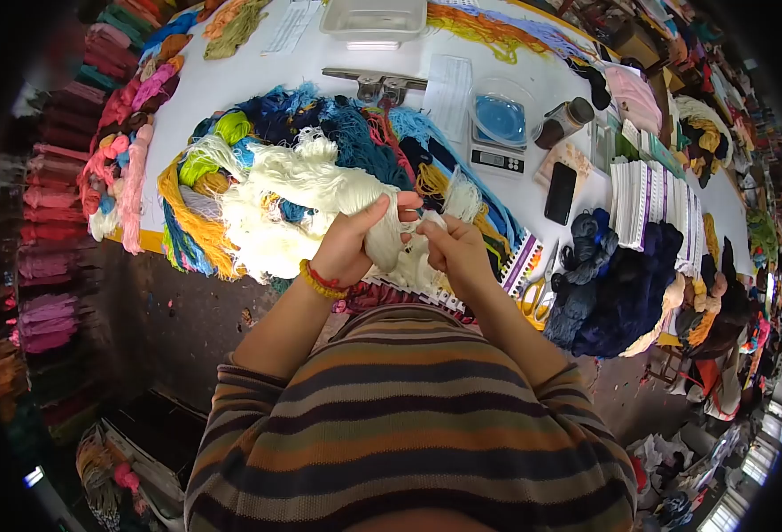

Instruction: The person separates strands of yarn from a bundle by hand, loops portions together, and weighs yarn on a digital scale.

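A thick skein of white yarn [346, 191] runs from the pile on the table up to my hands. My left hand [355, 244] is wrapped round its near end, thumb on top and fingertips showing on the far side. Just to the right, my right hand [453, 253] pinches a small white tuft of yarn [433, 218] between thumb and fingers. Under and around both hands lies a heap of skeins, with a loose white mass [267, 230], mustard yarn [191, 222] and dark blue yarn [293, 115].
Beyond the heap are a metal clip [377, 84] and a clear tray [373, 19]. A scale [497, 160] carrying a clear bowl [500, 113] stands back right, near a jar [564, 124] and a phone [561, 192]. Scissors [541, 288] and navy skeins [626, 293] lie at right.
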A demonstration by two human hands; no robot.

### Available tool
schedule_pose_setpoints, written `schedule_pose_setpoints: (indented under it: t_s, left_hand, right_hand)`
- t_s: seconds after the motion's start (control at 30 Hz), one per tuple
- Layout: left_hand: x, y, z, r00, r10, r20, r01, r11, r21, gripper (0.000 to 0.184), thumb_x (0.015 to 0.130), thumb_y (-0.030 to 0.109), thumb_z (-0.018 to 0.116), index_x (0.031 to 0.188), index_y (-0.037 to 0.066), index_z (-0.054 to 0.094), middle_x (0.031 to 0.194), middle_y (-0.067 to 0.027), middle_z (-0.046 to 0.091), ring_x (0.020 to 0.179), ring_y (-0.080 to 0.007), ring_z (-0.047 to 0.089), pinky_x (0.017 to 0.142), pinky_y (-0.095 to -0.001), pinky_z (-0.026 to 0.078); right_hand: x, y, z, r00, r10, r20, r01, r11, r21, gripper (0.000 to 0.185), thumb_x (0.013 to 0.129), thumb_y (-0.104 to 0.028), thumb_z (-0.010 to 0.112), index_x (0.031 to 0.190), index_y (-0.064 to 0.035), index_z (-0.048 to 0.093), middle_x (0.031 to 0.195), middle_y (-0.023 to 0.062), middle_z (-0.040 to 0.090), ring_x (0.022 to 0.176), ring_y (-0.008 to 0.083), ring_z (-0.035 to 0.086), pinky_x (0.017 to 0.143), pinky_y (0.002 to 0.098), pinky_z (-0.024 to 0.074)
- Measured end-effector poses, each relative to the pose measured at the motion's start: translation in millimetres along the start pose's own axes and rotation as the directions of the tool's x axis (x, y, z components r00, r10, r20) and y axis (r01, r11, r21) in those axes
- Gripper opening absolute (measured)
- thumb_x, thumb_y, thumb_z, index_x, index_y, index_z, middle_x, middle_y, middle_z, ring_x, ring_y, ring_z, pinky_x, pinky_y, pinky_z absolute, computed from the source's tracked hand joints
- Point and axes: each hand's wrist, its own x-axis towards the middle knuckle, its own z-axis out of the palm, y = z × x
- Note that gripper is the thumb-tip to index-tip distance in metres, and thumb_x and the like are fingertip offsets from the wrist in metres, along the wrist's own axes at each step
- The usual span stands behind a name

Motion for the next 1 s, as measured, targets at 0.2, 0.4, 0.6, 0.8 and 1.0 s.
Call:
schedule_pose_setpoints:
  t_s: [0.2,0.4,0.6,0.8,1.0]
  left_hand:
    - [-18.7,1.0,-4.7,0.991,-0.028,0.128,0.033,0.999,-0.035,0.039,0.091,0.028,0.043,0.117,0.0,0.049,0.104,-0.0071,0.056,0.091,-0.0145,0.054,0.079,-0.0285,0.044]
    - [-32.4,7.8,-12.1,0.987,-0.063,0.151,0.068,0.997,-0.033,0.038,0.09,0.028,0.046,0.117,0.001,0.05,0.103,-0.0066,0.056,0.088,-0.0135,0.055,0.076,-0.0266,0.045]
    - [-42.0,12.6,-24.7,0.997,-0.03,0.065,0.031,0.999,-0.008,0.031,0.088,0.023,0.05,0.111,0.003,0.055,0.101,-0.0051,0.058,0.084,-0.0131,0.056,0.071,-0.0263,0.047]
    - [-45.9,14.9,-34.5,0.999,0.041,0.033,-0.042,0.999,0.027,0.025,0.086,0.013,0.052,0.104,-0.003,0.055,0.072,-0.0026,0.054,0.07,-0.0125,0.053,0.072,-0.0292,0.045]
    - [-55.4,26.0,-51.1,0.957,-0.058,0.283,0.04,0.997,0.068,0.024,0.086,0.017,0.052,0.1,-0.002,0.057,0.055,0.0056,0.037,0.052,-0.0054,0.036,0.06,-0.0235,0.038]
  right_hand:
    - [-10.7,-1.4,33.3,0.974,-0.226,-0.005,0.223,0.964,-0.145,0.016,0.081,-0.016,0.057,0.085,-0.0002,0.058,0.071,-0.001,0.054,0.062,0.0056,0.048,0.055,0.0217,0.0385]
    - [-13.9,12.3,44.4,0.934,-0.355,0.046,0.331,0.807,-0.489,0.014,0.08,-0.015,0.059,0.083,-0.0018,0.057,0.069,0.0005,0.055,0.059,0.0054,0.046,0.052,0.023,0.0373]
    - [-22.9,11.5,62.0,0.923,-0.386,-0.005,0.351,0.844,-0.405,0.017,0.081,-0.017,0.058,0.082,0.0001,0.057,0.066,0.0018,0.056,0.056,0.0062,0.049,0.051,0.0223,0.0381]
    - [-23.2,19.3,71.3,0.968,-0.247,-0.049,0.233,0.952,-0.2,0.017,0.082,-0.019,0.058,0.08,-0.0022,0.057,0.063,-0.0006,0.053,0.051,0.0058,0.045,0.047,0.0194,0.0334]
    - [-27.7,-3.8,43.9,0.98,-0.123,0.156,0.017,0.833,0.553,0.012,0.083,-0.014,0.049,0.091,-0.0054,0.053,0.054,-0.0071,0.032,0.039,0.0036,0.027,0.036,0.0189,0.0216]
